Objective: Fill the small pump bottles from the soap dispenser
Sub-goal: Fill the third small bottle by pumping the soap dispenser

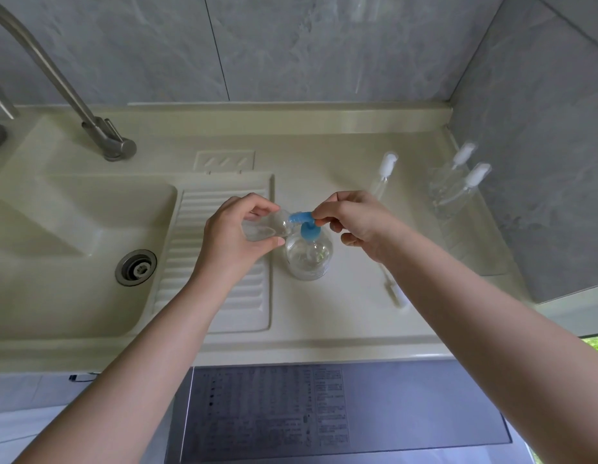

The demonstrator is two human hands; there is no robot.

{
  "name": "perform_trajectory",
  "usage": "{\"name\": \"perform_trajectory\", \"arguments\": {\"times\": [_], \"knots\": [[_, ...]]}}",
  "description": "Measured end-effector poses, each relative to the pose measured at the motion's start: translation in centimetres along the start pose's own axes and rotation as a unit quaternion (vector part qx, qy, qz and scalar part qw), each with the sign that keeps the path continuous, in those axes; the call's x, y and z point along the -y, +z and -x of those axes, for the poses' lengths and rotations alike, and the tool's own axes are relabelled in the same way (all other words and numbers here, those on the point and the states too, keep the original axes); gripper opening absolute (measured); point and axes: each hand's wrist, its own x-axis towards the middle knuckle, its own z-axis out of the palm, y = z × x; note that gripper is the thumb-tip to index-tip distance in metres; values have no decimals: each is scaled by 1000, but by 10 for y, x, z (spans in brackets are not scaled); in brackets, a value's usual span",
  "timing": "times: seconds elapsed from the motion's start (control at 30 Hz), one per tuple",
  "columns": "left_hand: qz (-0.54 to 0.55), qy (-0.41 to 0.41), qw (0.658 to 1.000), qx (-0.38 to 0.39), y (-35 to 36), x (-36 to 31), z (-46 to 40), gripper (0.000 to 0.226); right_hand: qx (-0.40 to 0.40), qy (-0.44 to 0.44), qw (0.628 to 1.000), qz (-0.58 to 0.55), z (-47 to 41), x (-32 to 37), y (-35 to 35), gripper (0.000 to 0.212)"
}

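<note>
A small clear bottle, tilted on its side, is gripped by the curled fingers of the left hand, its open mouth held at the spout of the blue pump. The pump is pinched from the other side by the right hand, atop the clear soap dispenser standing on the cream counter. Three capped pump bottles are seen standing further right, near the wall.

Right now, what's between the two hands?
In the head view, the blue pump of the soap dispenser sits between the left hand and right hand; its spout meets the small bottle.
</note>
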Motion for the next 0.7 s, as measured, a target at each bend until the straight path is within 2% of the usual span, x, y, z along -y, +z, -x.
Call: {"name": "perform_trajectory", "arguments": {"times": [0.7], "knots": [[-11, -14, 1000, 15, -2, -5, -2, 46, 4, 2, 999, 40, -1, 2, -2, 13]]}}
